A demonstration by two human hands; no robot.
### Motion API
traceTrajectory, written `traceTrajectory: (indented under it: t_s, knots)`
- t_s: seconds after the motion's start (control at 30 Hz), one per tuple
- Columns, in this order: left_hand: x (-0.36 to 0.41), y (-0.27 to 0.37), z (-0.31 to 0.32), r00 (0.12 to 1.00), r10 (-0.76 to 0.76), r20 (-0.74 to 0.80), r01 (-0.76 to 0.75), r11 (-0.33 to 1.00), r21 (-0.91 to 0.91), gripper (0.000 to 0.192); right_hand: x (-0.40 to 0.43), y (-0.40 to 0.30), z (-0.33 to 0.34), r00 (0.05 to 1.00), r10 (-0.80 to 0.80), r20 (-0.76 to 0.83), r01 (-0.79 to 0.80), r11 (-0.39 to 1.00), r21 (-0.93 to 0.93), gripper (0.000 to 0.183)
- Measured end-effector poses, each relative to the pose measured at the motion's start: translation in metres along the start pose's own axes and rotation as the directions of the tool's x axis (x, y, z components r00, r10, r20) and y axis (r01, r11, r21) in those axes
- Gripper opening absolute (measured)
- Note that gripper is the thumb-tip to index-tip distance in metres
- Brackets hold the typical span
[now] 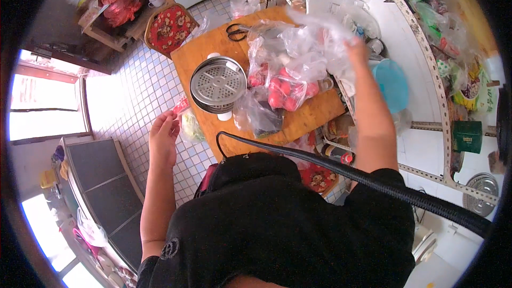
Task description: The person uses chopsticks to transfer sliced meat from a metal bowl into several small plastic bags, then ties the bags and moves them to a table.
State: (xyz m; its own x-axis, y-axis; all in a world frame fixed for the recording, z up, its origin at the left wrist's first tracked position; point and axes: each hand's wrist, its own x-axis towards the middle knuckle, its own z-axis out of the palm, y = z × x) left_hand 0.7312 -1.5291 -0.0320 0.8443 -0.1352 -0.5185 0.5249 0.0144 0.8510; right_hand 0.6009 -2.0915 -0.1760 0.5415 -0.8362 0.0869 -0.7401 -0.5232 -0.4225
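Note:
My left hand [165, 130] pinches a small red-and-white plastic packet [182, 105] just off the left edge of the wooden table [224, 44]. At the back right of the table, my right hand [357, 50] is raised, blurred, at a clear plastic bag [334, 34]; the finger grip is partly hidden. Between the hands, a round metal steamer pot [219, 84] with a perforated tray stands on the table. Clear bags with red round items [289, 92] lie to its right, and a bag with dark contents [266, 118] lies nearer me. Black-handled scissors [237, 33] rest behind the pot.
A red floral chair [172, 28] stands behind the table's left corner. A bag of green vegetables [193, 126] is beside the left edge. Metal-framed shelving [430, 68] and a blue plastic container [391, 86] are at the right. A black cable [320, 164] crosses before my torso.

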Motion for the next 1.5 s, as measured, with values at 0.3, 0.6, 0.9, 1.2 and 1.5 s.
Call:
traceTrajectory:
  t_s: [0.3, 0.6, 0.9, 1.2, 1.5]
  knots:
    - [0.027, -0.038, -0.017, 0.987, -0.154, 0.041, 0.157, 0.984, -0.085, 0.013, 0.04, 0.053, -0.115, 0.929, 0.077, -0.361, 0.072, 0.922, 0.38, 0.028]
    - [0.039, -0.058, -0.015, 0.97, -0.237, 0.054, 0.237, 0.971, 0.012, 0.012, -0.007, -0.025, -0.086, 0.785, -0.31, -0.536, 0.026, 0.881, -0.472, 0.034]
    - [0.056, -0.094, -0.019, 0.941, -0.336, -0.04, 0.336, 0.942, -0.006, 0.016, -0.009, -0.113, 0.148, 0.912, -0.407, 0.041, 0.409, 0.911, -0.047, 0.054]
    - [0.081, -0.09, -0.032, 0.931, -0.364, -0.007, 0.362, 0.927, -0.096, 0.014, 0.052, -0.016, 0.092, 0.991, -0.136, 0.016, 0.125, 0.947, 0.295, 0.019]
    - [0.075, -0.069, -0.003, 0.932, -0.266, 0.247, 0.242, 0.962, 0.126, 0.014, 0.002, -0.07, -0.16, 0.979, 0.159, 0.125, -0.111, -0.097, 0.989, 0.042]
